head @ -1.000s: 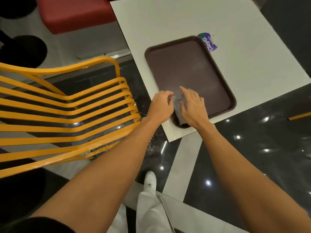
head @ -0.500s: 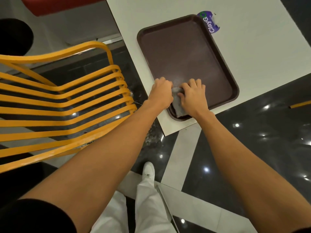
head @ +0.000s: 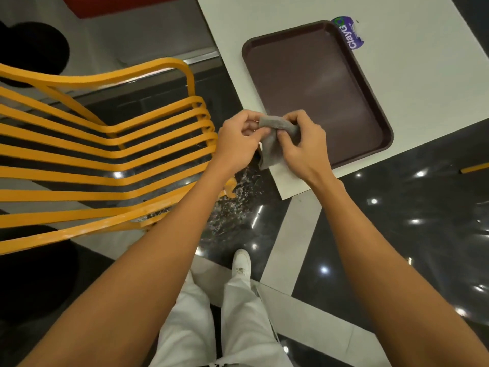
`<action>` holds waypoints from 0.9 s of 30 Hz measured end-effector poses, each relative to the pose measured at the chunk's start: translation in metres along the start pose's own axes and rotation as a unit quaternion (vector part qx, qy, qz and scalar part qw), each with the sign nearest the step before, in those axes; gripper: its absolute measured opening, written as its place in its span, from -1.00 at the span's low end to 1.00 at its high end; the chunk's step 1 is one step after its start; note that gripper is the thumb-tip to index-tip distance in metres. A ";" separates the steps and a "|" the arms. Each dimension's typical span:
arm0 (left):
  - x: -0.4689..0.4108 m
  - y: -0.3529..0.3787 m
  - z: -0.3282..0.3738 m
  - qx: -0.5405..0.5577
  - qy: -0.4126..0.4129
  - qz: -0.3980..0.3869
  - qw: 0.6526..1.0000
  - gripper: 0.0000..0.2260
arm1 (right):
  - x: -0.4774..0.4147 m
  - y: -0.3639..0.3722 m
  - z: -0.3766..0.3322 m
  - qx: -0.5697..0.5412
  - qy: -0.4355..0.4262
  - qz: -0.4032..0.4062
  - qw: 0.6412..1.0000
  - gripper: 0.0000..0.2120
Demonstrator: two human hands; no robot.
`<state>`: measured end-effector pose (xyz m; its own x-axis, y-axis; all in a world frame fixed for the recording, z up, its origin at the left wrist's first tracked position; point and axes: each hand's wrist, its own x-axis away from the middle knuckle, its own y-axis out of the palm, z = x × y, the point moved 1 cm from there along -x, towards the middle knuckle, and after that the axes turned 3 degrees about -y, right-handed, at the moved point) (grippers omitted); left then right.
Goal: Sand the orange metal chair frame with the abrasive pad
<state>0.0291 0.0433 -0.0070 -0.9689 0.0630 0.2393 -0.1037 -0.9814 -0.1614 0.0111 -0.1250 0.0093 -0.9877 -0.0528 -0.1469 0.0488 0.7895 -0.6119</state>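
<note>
A grey abrasive pad (head: 272, 140) hangs folded between both hands, above the near corner of the white table. My left hand (head: 239, 139) pinches its left end and my right hand (head: 304, 144) pinches its right end, fingers curled over the top fold. The orange metal chair frame (head: 105, 154) with several curved slats fills the left side, its nearest slat ends just left of my left hand. Neither the pad nor a hand touches the chair.
A dark brown tray (head: 381, 120) lies on the white table (head: 423, 62), with a purple sticker (head: 349, 33) at its far corner. Glossy black floor with debris (head: 238, 202) lies below. My white trousers and shoe (head: 240, 263) stand near the table corner. A red seat (head: 119, 4) is at top.
Both hands have lifted the pad off the tray's near corner and drawn it toward me, now folded in the air between them.
</note>
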 end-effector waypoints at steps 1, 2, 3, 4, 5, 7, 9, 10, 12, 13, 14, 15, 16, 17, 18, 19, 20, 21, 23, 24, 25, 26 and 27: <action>0.008 -0.011 -0.002 0.028 -0.014 -0.001 1.000 -0.84 | 0.005 0.009 -0.011 -0.031 0.007 0.003 0.999 -0.86; 0.015 -0.023 -0.004 0.053 -0.029 0.000 0.998 -0.82 | 0.009 0.020 -0.020 -0.054 0.015 0.004 0.998 -0.81; 0.023 -0.034 -0.008 0.072 -0.045 0.003 0.996 -0.79 | 0.015 0.032 -0.029 -0.072 0.021 0.001 0.997 -0.77; 0.031 -0.046 -0.013 0.087 -0.058 0.007 0.994 -0.77 | 0.020 0.045 -0.037 -0.085 0.025 -0.005 0.996 -0.73; 0.038 -0.058 -0.019 0.100 -0.069 0.011 0.993 -0.76 | 0.025 0.059 -0.043 -0.098 0.027 -0.011 0.995 -0.71; 0.049 -0.079 -0.037 0.122 -0.089 0.018 0.988 -0.75 | 0.036 0.087 -0.050 -0.127 0.029 -0.024 0.991 -0.71; 0.059 -0.097 -0.060 0.129 -0.105 0.025 0.986 -0.77 | 0.049 0.116 -0.050 -0.143 0.038 -0.039 0.988 -0.75; 0.064 -0.103 -0.073 0.128 -0.112 0.030 0.985 -0.79 | 0.056 0.130 -0.048 -0.148 0.045 -0.048 0.987 -0.76; 0.073 -0.111 -0.102 0.129 -0.129 0.046 0.982 -0.86 | 0.069 0.156 -0.038 -0.153 0.057 -0.062 0.985 -0.78; 0.077 -0.113 -0.118 0.128 -0.138 0.055 0.981 -0.89 | 0.076 0.168 -0.031 -0.154 0.057 -0.067 0.984 -0.78; 0.080 -0.113 -0.133 0.124 -0.144 0.065 0.980 -0.90 | 0.083 0.179 -0.023 -0.153 0.052 -0.070 0.984 -0.78; 0.083 -0.112 -0.149 0.117 -0.146 0.074 0.980 -0.90 | 0.088 0.191 -0.013 -0.148 0.044 -0.072 0.985 -0.78; 0.085 -0.111 -0.166 0.113 -0.145 0.083 0.979 -0.91 | 0.094 0.202 -0.002 -0.138 0.036 -0.073 0.987 -0.79; 0.087 -0.108 -0.180 0.110 -0.142 0.092 0.979 -0.91 | 0.100 0.212 0.009 -0.126 0.029 -0.075 0.989 -0.81; 0.088 -0.106 -0.194 0.109 -0.138 0.102 0.979 -0.89 | 0.104 0.222 0.020 -0.114 0.022 -0.076 0.990 -0.83; 0.088 -0.103 -0.209 0.104 -0.131 0.113 0.979 -0.86 | 0.109 0.232 0.033 -0.104 0.012 -0.076 0.992 -0.85; 0.088 -0.101 -0.219 0.099 -0.123 0.123 0.980 -0.84 | 0.112 0.241 0.043 -0.100 0.005 -0.076 0.992 -0.88; 0.088 -0.100 -0.228 0.088 -0.113 0.132 0.981 -0.83 | 0.114 0.248 0.051 -0.096 -0.001 -0.075 0.993 -0.91; 0.088 -0.097 -0.251 0.059 -0.078 0.152 0.983 -0.84 | 0.122 0.266 0.068 -0.095 -0.017 -0.066 0.993 -0.94; 0.088 -0.095 -0.262 0.042 -0.059 0.161 0.984 -0.85 | 0.125 0.274 0.075 -0.097 -0.023 -0.057 0.993 -0.95; 0.089 -0.094 -0.272 0.029 -0.042 0.168 0.984 -0.85 | 0.130 0.280 0.081 -0.096 -0.028 -0.044 0.994 -0.95; 0.091 -0.092 -0.282 0.024 -0.030 0.174 0.984 -0.85 | 0.136 0.285 0.085 -0.095 -0.036 -0.031 0.994 -0.94; 0.094 -0.091 -0.290 0.024 -0.021 0.179 0.983 -0.85 | 0.142 0.289 0.088 -0.095 -0.045 -0.021 0.994 -0.93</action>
<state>-0.1174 0.1909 -0.2473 -0.9313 -0.2947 0.2139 0.2541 -0.9467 -0.1980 -0.1023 0.0413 -0.2568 -0.9707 -0.1365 -0.1975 -0.0304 0.8859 -0.4628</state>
